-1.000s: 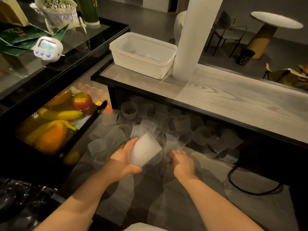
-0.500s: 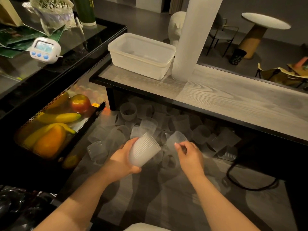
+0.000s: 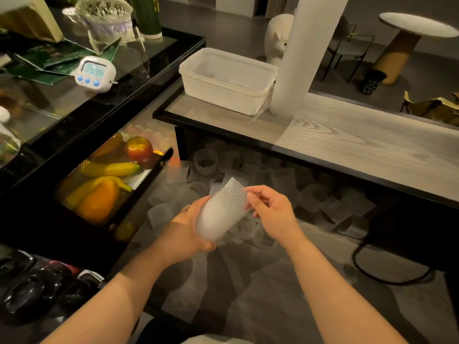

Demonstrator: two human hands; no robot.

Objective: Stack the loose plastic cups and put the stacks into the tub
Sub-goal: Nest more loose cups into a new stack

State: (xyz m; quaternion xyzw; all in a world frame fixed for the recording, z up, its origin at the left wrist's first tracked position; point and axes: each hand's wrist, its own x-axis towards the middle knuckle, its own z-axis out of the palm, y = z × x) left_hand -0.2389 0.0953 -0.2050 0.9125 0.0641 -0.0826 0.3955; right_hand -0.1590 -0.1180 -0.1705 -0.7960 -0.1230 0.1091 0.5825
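Dim room, round table [image 3: 419, 24], chair [image 3: 347, 49]

A timer [image 3: 95, 73] sits above fruit [image 3: 106, 180].

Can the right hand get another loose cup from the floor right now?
Probably yes, once it lets go. The right hand is pinching the rim of the cup stack that the left hand holds. Loose cups lie in the open just beyond and below it, with nothing covering them.
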